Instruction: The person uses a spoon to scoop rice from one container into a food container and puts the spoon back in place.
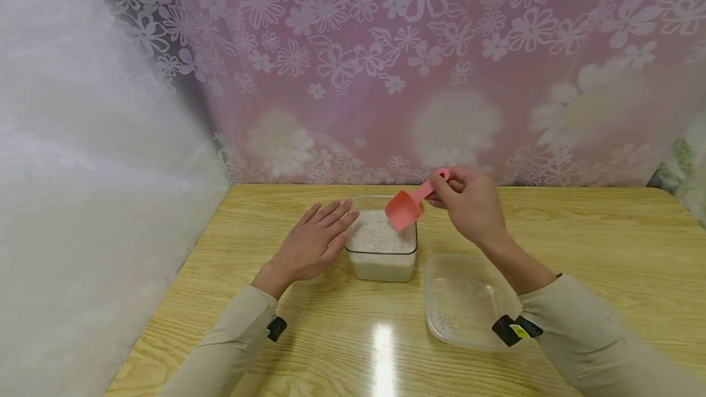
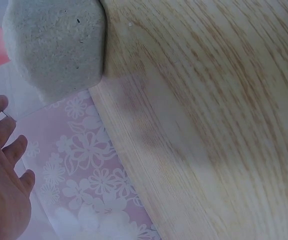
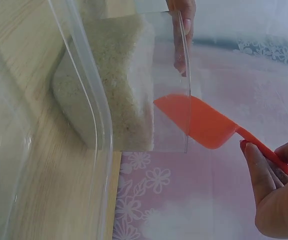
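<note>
A clear square container [image 1: 382, 267] of white rice [image 1: 375, 233] stands on the table. My right hand [image 1: 471, 201] pinches the handle of a red-pink scoop [image 1: 404, 208] between thumb and fingers. The scoop's bowl tilts down over the rice; in the right wrist view its tip [image 3: 171, 102] dips below the container's rim, above the rice. My left hand [image 1: 317, 241] lies with fingers extended at the container's left side, fingertips [image 1: 347, 216] right at the rim. In the left wrist view, the same fingers [image 2: 15, 149] look relaxed, beside the clear wall.
A second, wider clear plastic container [image 1: 469, 299], with a few grains at its bottom, sits to the right under my right forearm. The wooden table [image 1: 309, 348] ends at the back against a pink flowered curtain [image 1: 358, 78]. A whitish sheet [image 1: 99, 201] hangs on the left.
</note>
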Demonstrator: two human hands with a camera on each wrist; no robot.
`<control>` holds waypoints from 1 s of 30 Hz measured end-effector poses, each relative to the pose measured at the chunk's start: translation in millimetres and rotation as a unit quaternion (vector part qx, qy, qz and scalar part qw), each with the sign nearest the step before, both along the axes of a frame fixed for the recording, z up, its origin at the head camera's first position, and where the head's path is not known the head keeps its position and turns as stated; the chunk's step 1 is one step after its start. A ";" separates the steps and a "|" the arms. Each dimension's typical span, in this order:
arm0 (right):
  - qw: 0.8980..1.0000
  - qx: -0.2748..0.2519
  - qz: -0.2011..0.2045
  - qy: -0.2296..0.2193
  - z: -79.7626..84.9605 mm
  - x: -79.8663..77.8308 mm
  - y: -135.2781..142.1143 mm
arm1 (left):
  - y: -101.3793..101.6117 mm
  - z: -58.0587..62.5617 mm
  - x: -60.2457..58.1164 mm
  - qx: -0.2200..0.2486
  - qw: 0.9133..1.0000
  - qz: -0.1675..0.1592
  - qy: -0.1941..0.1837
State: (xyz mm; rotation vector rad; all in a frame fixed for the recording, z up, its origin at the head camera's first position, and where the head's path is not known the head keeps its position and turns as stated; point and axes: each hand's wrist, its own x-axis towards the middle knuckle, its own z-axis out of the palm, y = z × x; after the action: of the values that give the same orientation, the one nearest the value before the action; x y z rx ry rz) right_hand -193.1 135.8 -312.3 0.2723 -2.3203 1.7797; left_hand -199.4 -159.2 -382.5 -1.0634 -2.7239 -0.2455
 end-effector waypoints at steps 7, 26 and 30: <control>0.999 0.039 0.001 0.022 -4.8 1.7 -7.7 | -0.1 0.1 0.3 -0.005 1.000 0.001 0.001; 0.993 -0.054 0.005 -0.107 -29.9 -4.5 -7.0 | 0.6 0.2 0.0 -0.019 1.000 0.009 0.008; 0.987 -0.086 0.006 -0.136 -33.8 -5.0 -4.7 | 0.6 0.0 0.0 -0.015 1.000 0.008 0.005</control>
State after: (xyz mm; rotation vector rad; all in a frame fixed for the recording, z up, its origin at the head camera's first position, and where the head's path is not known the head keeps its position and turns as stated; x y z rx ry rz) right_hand -198.1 131.0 -346.1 0.0151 -2.3184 2.1246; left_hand -199.4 -158.5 -382.6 -1.0468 -2.7343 -0.1972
